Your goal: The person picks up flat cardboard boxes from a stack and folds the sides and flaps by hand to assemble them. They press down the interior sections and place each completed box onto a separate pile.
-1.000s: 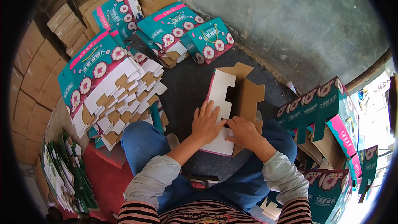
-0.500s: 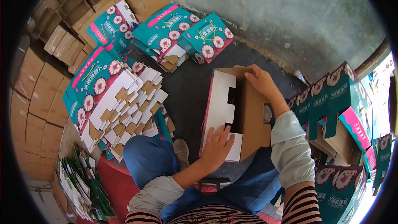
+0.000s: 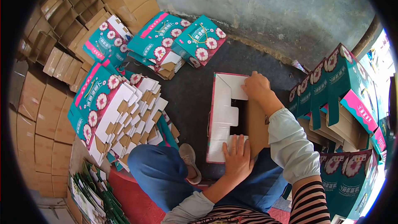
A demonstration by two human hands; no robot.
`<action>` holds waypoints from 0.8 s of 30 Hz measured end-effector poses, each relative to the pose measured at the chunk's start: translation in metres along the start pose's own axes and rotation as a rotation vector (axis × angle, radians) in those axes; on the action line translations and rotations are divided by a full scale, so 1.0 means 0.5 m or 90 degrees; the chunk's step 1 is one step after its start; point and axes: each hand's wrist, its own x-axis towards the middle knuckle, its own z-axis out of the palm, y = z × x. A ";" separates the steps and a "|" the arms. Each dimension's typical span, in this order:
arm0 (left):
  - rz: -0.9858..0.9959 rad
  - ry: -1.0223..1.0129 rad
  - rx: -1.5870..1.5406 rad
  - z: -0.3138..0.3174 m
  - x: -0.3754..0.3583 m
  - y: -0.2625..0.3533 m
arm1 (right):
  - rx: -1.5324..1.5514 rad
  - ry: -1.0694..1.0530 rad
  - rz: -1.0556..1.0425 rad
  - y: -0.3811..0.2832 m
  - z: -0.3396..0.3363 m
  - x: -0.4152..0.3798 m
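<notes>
Between my knees stands a cardboard box (image 3: pixel 222 118), with white flaps on its left side and a brown flap (image 3: pixel 258 130) on its right. A dark gap shows between them. At the far end, my right hand (image 3: pixel 259 88) is closed over the edge and the corner of the flaps. My left hand (image 3: pixel 239 157) lies on the near end, fingers stretched out over the white flap and the gap's edge. The box's printed outer face is mostly hidden; only a thin pink and teal edge shows.
Flattened teal cartons (image 3: pixel 124 116) lie piled at left, with more printed boxes (image 3: pixel 201 41) behind. Brown cardboard boxes (image 3: pixel 45 128) are stacked along the left. Formed teal boxes (image 3: pixel 331 87) stand at right. Green folded cartons (image 3: pixel 97 195) sit low left; a grey wall (image 3: pixel 265 12) closes the back.
The white flaps on the left have come down flatter over the opening, and the brown flap leans inward. My left hand has shifted right along the near end; my right hand has moved slightly nearer.
</notes>
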 end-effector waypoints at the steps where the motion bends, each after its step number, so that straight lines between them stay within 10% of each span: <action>1: -0.002 -0.004 0.018 0.002 -0.003 -0.004 | 0.015 0.018 0.023 0.010 0.004 0.003; 10: 0.022 0.020 0.034 -0.073 -0.019 -0.161 | 0.076 -0.070 -0.004 0.154 -0.015 -0.073; 11: 0.016 0.020 0.034 -0.078 -0.021 -0.181 | 0.242 -0.302 0.048 0.167 -0.034 -0.071; 14: -0.055 0.056 -0.110 -0.087 -0.023 -0.207 | 0.352 -0.360 0.044 0.173 -0.033 -0.095; 20: -0.230 0.217 -0.130 -0.056 0.021 -0.182 | 0.384 -0.181 -0.014 0.174 -0.021 -0.091; 24: -0.139 0.245 0.024 -0.048 0.033 -0.180 | 0.244 0.194 -0.214 0.097 -0.025 -0.141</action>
